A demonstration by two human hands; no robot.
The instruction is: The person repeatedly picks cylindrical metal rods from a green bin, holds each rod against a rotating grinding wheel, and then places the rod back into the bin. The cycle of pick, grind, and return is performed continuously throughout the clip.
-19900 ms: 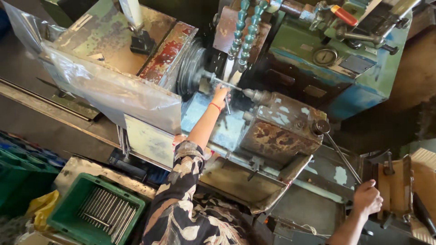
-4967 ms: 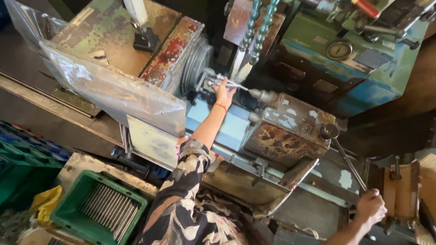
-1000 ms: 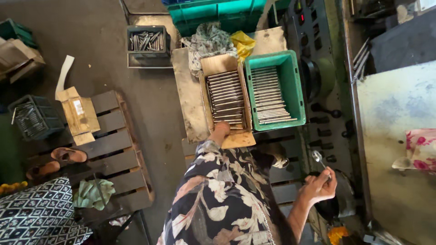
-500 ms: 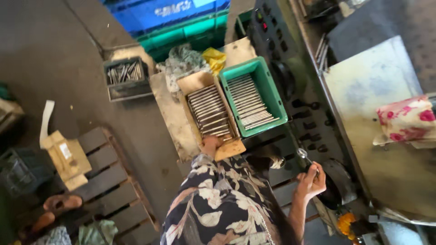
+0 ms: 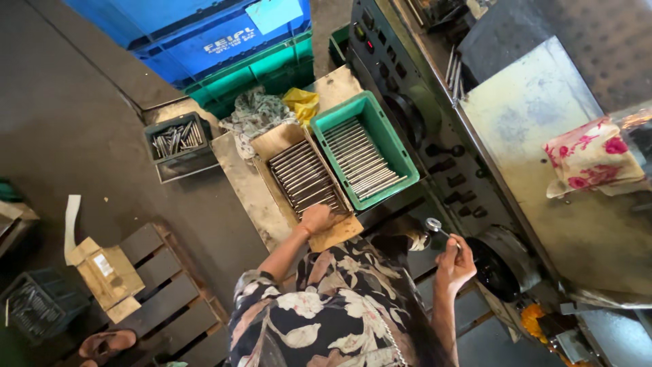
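Since half a second ago, left hand (image 5: 316,217) has been lowered onto rods in the cardboard tray (image 5: 305,178), grip unclear. Right hand (image 5: 454,264) is closed on a metal rod (image 5: 438,228); dropped if loosened.

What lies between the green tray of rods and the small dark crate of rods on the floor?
In the head view, an open cardboard box of metal rods lies between the green tray and the dark crate.

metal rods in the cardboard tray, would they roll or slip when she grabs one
Likely stiff and heavy for their size: the metal rods look like solid steel. Round and smooth, so probably apt to roll and slip, though the cardboard tray packs them side by side. The left hand rests at their near end.
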